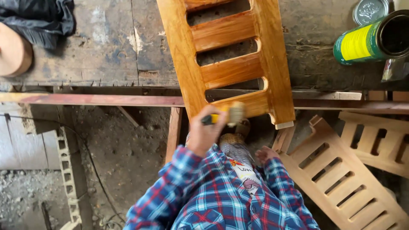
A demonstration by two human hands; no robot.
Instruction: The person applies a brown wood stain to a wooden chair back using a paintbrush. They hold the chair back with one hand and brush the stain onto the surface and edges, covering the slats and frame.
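Observation:
My left hand (203,133) grips a paintbrush (226,116) with a yellow and black handle. Its blurred bristles touch the bottom rail of a glossy, orange-brown slatted wooden frame (230,55). The frame lies on the workbench (106,47) and overhangs its front edge towards me. My right hand (266,153) hangs lower, just under the frame's right leg, holding nothing, with its fingers loosely curled. My blue and red plaid sleeves fill the bottom of the view.
A green and yellow tin (375,38) lies on its side at the bench's far right, its lid (370,10) beside it. Two pale unfinished slatted frames (341,179) lean at lower right. A dark cloth (38,19) sits at top left. A concrete block (68,170) lies on the dirt floor.

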